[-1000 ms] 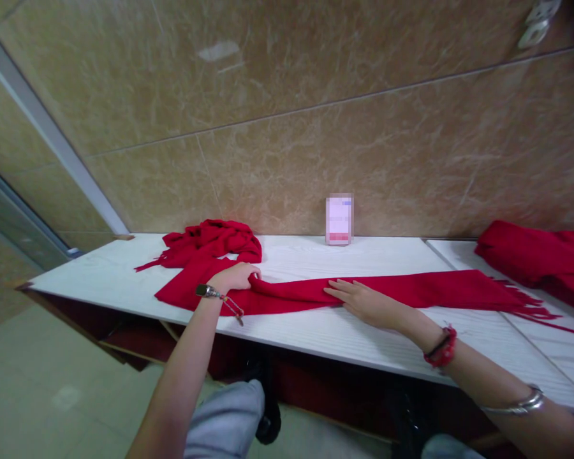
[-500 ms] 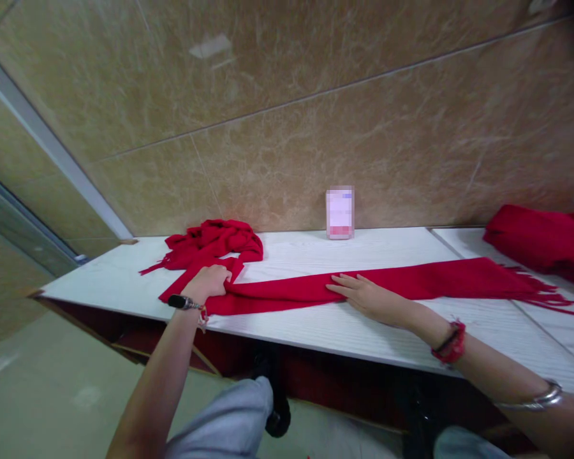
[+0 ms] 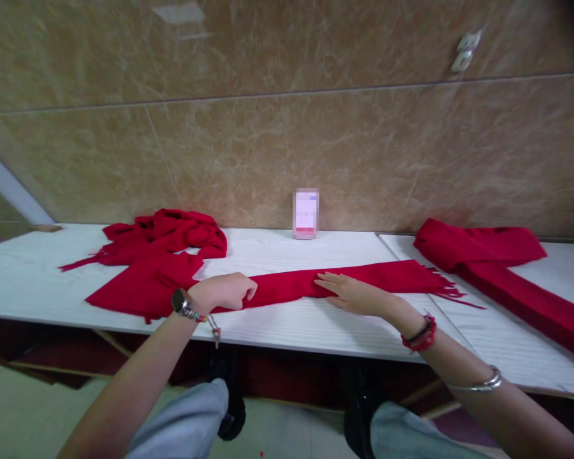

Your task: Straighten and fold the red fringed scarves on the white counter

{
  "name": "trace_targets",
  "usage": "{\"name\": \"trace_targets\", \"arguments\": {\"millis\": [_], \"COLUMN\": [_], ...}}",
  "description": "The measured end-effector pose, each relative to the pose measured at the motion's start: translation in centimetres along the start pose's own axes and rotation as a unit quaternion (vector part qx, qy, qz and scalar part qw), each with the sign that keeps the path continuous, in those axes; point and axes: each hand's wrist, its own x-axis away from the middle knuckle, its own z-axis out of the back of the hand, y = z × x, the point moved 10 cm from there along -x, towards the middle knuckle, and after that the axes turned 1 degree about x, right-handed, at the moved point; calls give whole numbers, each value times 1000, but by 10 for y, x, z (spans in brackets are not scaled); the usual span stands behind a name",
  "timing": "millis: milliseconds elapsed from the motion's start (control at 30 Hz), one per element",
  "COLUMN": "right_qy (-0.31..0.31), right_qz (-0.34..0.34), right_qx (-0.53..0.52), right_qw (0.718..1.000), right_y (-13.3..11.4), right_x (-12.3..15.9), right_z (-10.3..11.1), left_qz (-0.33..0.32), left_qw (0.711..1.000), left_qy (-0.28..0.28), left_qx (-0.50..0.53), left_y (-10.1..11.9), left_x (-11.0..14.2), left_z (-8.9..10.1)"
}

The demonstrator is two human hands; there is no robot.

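Note:
A long red fringed scarf lies stretched along the white tabletop, folded into a narrow strip, its fringe pointing right. My left hand is closed on the strip toward its left part, with fingers curled under and partly hidden. Flat on the middle of the strip rests my right hand, fingers extended. Left of my left hand, the cloth spreads into a wider, loose red part. Behind that sits a crumpled red heap with fringe; whether it is the same scarf I cannot tell.
A phone-like upright object, blurred out, leans at the marbled wall. More folded red cloth lies at the right, across a seam in the white tabletop. Open shelving is below the front edge.
My view has turned to the right. My left hand has slid rightward along the scarf, nearer to my right hand, which stays flat on the cloth and has shifted slightly right.

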Motion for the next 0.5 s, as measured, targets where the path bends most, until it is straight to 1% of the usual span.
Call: {"name": "trace_targets", "arguments": {"millis": [67,100,167,233,300,367,500], "right_qy": [-8,-6,2,11,16,17,14], "right_qz": [3,9,25,31,29,29,29], "right_qx": [-7,-7,-8,-15,-30,-45,-64], "right_qw": [1000,1000,1000,999,999,998,997], "right_y": [4,4,1,0,1,2,4], "right_x": [6,9,12,14,15,16,18], "right_z": [-2,-3,-4,-5,-5,-5,-5], "left_qz": [1,-11,-46,-68,-69,-58,-16], "left_qw": [1000,999,997,994,994,996,999], "left_qy": [18,35,69,83,77,66,34], "left_qx": [-3,-4,-7,-12,-17,-21,-13], "left_y": [-1,4,20,35,42,37,14], "left_x": [-1,-2,-7,-13,-19,-21,-15], "left_z": [5,9,14,13,8,3,-1]}}
